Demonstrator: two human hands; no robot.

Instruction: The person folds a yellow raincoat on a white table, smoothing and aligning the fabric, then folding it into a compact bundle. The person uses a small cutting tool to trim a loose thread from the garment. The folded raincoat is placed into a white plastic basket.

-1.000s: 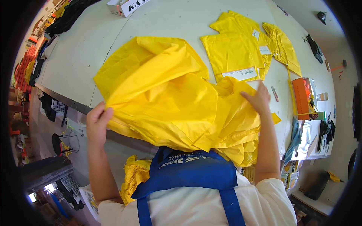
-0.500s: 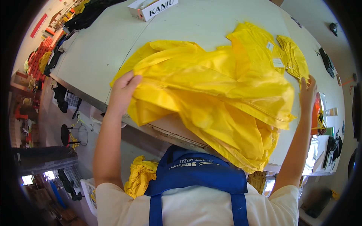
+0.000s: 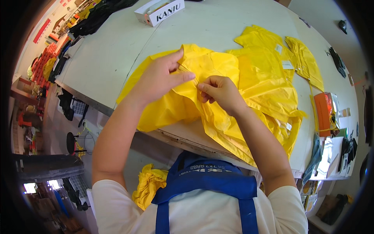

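A thin, shiny yellow garment (image 3: 216,62), perhaps a raincoat, lies loosely spread on the table, its lower part hanging over the front edge. My left hand (image 3: 161,78) holds its upper part near the middle, thumb stretched across the cloth and fingertips partly behind it. Just right of that thumb, my right hand (image 3: 220,91) pinches an edge or seam of the garment between thumb and curled fingers. Anything small inside that pinch is hidden. More yellow garments (image 3: 269,41) with white labels lie flat beyond, and a folded yellow piece (image 3: 304,58) rests at their right.
The pale table (image 3: 109,58) carries a white box (image 3: 159,11) at the far side. An orange box (image 3: 321,113) stands at the right. Below the table's front edge, a crumpled yellow bundle (image 3: 150,185) sits beside my blue apron (image 3: 206,183). A black round stool (image 3: 71,143) stands at left.
My right hand has come from the far right to the middle, beside the left, and now pinches the cloth. My left hand has moved up and right. The garment has settled lower and more gathered.
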